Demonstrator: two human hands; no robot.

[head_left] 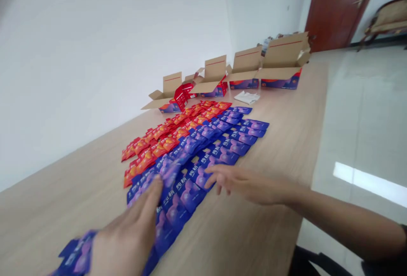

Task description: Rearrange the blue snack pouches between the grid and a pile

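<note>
My left hand [127, 229] is at the lower left, its thumb pressed on a blurred purple sachet [170, 174] above the rows. Its other fingers are hidden. More purple sachets [78, 257] show beside the left wrist; whether they lie on the table cannot be made out. My right hand [232, 180] hovers at the near edge of the overlapping purple sachet row [190, 193], index finger stretched and the others loosely bent, with nothing visible in it. Behind the purple rows lie overlapping rows of red-orange sachets [152, 155].
Several open cardboard boxes [281, 57] with printed sides stand along the far end of the wooden table [280, 153]. A white cloth or paper [247, 97] lies before them. A white wall borders the left; the table's edge and shiny floor [359, 132] are at right.
</note>
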